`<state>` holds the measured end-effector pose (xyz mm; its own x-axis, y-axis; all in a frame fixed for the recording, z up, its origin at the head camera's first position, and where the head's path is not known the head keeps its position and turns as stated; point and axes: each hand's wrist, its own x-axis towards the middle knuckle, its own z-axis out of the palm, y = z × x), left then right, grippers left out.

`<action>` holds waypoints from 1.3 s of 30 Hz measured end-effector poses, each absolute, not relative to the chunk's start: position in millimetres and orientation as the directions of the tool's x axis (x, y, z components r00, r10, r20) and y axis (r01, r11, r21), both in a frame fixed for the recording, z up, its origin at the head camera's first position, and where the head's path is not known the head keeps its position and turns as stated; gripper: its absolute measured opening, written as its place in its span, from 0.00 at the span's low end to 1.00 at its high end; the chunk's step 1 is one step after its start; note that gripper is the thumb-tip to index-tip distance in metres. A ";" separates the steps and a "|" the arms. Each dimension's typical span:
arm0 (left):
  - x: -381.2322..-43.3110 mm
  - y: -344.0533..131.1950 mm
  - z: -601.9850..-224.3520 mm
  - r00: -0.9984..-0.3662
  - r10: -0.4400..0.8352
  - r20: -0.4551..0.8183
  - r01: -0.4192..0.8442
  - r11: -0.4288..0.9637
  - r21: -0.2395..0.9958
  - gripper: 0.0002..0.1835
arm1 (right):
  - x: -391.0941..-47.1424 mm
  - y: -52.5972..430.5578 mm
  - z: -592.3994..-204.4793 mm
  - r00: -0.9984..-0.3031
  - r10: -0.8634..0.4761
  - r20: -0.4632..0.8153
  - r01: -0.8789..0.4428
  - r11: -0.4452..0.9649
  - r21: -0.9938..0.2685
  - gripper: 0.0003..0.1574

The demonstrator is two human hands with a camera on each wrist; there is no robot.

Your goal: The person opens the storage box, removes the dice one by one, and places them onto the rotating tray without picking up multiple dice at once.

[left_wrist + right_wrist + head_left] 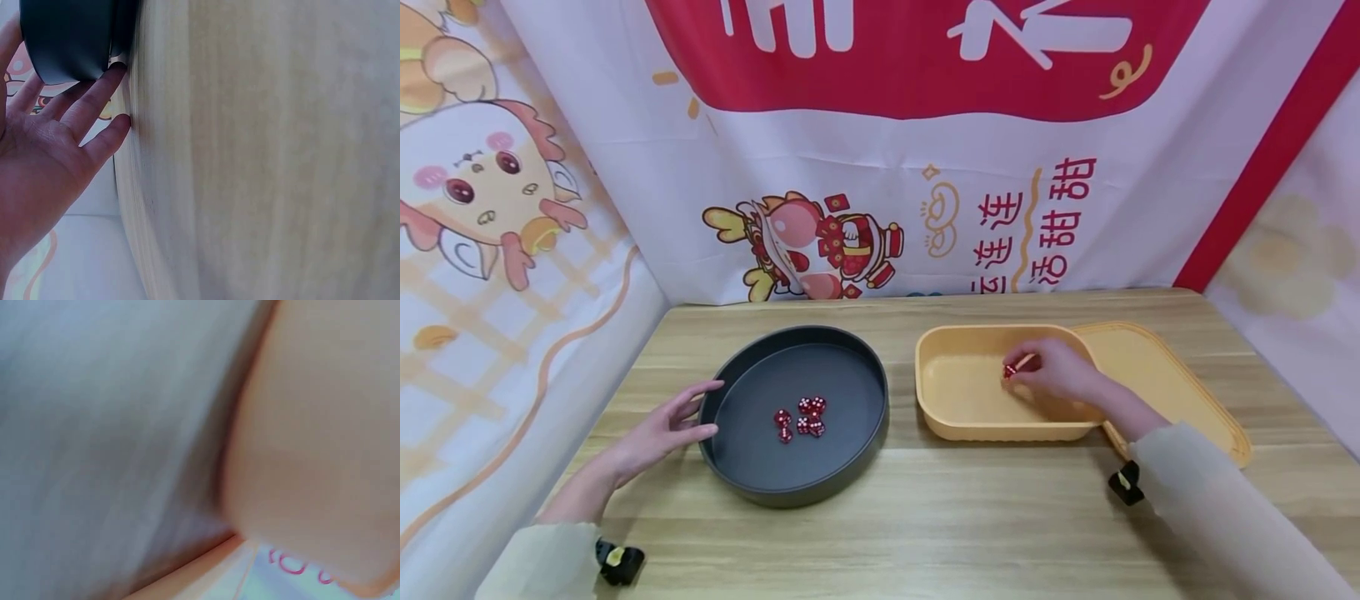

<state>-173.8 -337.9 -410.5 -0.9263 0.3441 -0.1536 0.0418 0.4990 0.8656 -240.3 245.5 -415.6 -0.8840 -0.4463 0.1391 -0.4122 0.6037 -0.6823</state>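
A round dark grey pan stands on the left part of the table, with several red dice with white dots grouped on its floor. My left hand rests at the pan's left side, fingers spread and relaxed along the wall. The left wrist view has the same fingers extended against the dark outer wall. Over a yellow rectangular container on the right, my right hand pinches a red die between thumb and fingers. In the right wrist view that hand is out of sight.
A flat yellow lid lies right of the container, partly behind the right forearm. The wood-patterned table ends at a printed cloth backdrop. Another printed cloth borders the left side.
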 end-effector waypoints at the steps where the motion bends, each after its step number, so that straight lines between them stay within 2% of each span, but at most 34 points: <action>1: -173.7 -338.3 -410.6 -0.926 0.345 -0.154 0.041 0.497 0.866 0.36 | -239.4 243.3 -412.8 -0.882 -0.446 0.151 -0.416 0.588 -0.694 0.11; 11: -172.0 -340.6 -410.8 -0.927 0.338 -0.163 0.030 0.500 0.865 0.37 | -227.1 206.8 -378.3 -0.887 -0.441 0.140 -0.366 0.486 -0.794 0.11; 18: -172.3 -341.5 -412.8 -0.928 0.333 -0.169 0.025 0.508 0.861 0.37 | -223.9 167.2 -371.6 -0.855 -0.476 0.207 -0.405 0.363 -0.839 0.13; 26: -172.7 -340.8 -414.1 -0.929 0.336 -0.153 0.041 0.505 0.862 0.36 | -218.4 113.2 -363.9 -0.818 -0.535 0.209 -0.411 0.291 -0.864 0.13; 39: -177.2 -340.7 -413.6 -0.927 0.351 -0.129 0.064 0.489 0.870 0.37 | -219.7 16.0 -378.3 -0.723 -0.680 0.119 -0.466 0.353 -0.811 0.12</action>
<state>-177.2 -340.7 -413.6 -0.9274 0.3513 -0.1288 0.0644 0.4889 0.8699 -219.7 16.0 -378.3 -0.7231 -0.6804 0.1193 -0.4660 0.3530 -0.8113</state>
